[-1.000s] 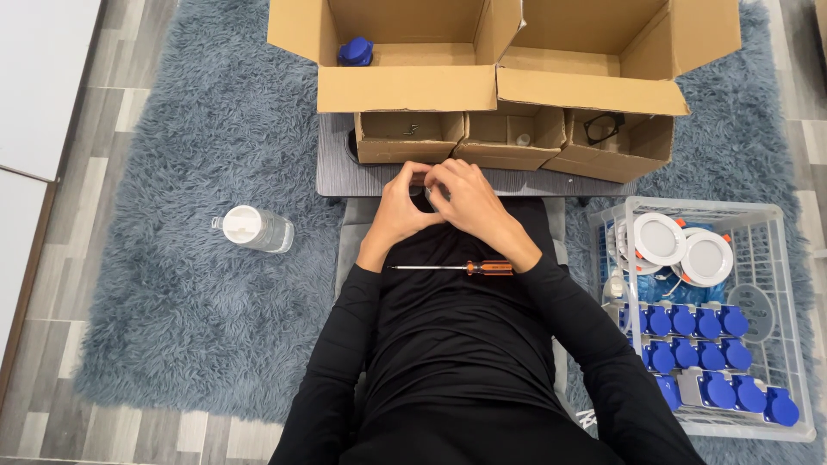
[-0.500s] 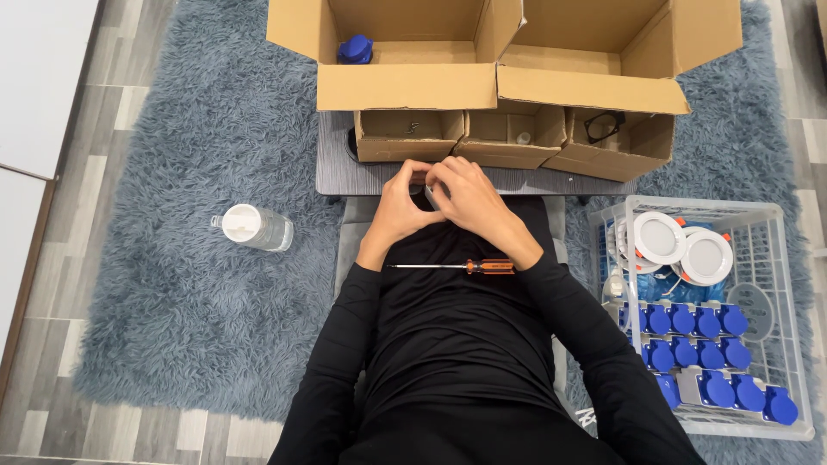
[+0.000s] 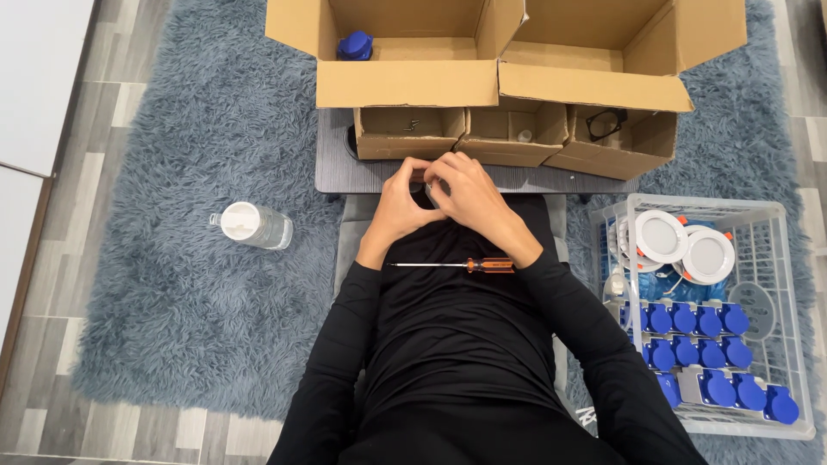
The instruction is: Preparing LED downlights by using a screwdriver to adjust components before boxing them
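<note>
Both hands meet at the near edge of the low grey bench (image 3: 362,176), left hand (image 3: 398,207) and right hand (image 3: 469,200) cupped together, fingers (image 3: 412,169) curled inward around a small dark part (image 3: 428,195) that is mostly hidden between them; fingers look closed on it from both sides, what the part is cannot be told. Just behind the fingers, on the bench, sit three small open cardboard boxes in a row: left small box (image 3: 411,133), middle small box (image 3: 515,136), and right small box (image 3: 613,138) with a black ring-shaped piece (image 3: 606,124) inside. Further behind the fingers stand two big open cardboard boxes, big left box (image 3: 405,82) with a blue cap piece (image 3: 354,46) in its back corner, big right box (image 3: 603,82) beside it. Just below the wrists a screwdriver (image 3: 452,265) with an orange-brown handle lies across the lap on the black clothing, not touched by either hand. Well off to the left of the fingers a clear plastic bottle (image 3: 254,226) with a white lid lies on the shaggy grey-blue rug (image 3: 189,284). To the right of the fingers, on the rug, a white wire basket (image 3: 780,258) holds two round white lamp discs (image 3: 685,245) and, nearer the body, rows of blue plug pieces (image 3: 698,331).
</note>
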